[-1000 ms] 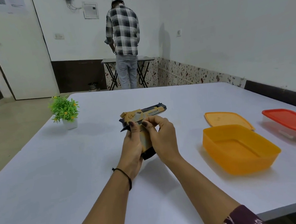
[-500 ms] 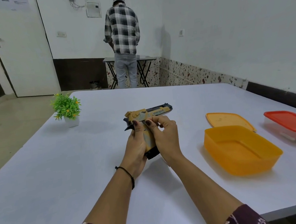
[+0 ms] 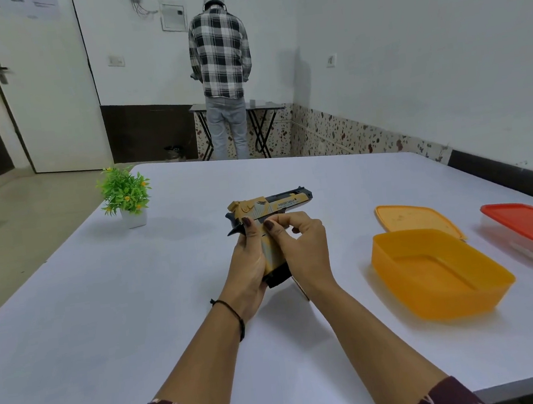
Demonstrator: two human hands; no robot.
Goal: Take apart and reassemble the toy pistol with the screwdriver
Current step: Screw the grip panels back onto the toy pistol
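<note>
A yellow and black toy pistol (image 3: 275,204) is held upright above the white table (image 3: 73,320), barrel pointing right. My left hand (image 3: 247,263) grips the left side of its handle, thumb up near the rear of the slide. My right hand (image 3: 300,251) wraps the handle from the right, with thumb and fingers pinching just under the slide. The pistol's black base shows between my palms. A thin wooden-looking piece (image 3: 302,291) pokes out under my right wrist; I cannot tell what it is. No screwdriver shows clearly.
An open orange box (image 3: 441,285) sits to the right, its lid (image 3: 415,219) lying behind it. A red-lidded clear box (image 3: 531,230) is at the far right. A small potted plant (image 3: 125,197) stands far left. A person (image 3: 222,75) stands with their back turned at a folding table.
Both hands keep the same hold on the pistol. My head has shifted slightly, so the scene sits a little differently in view.
</note>
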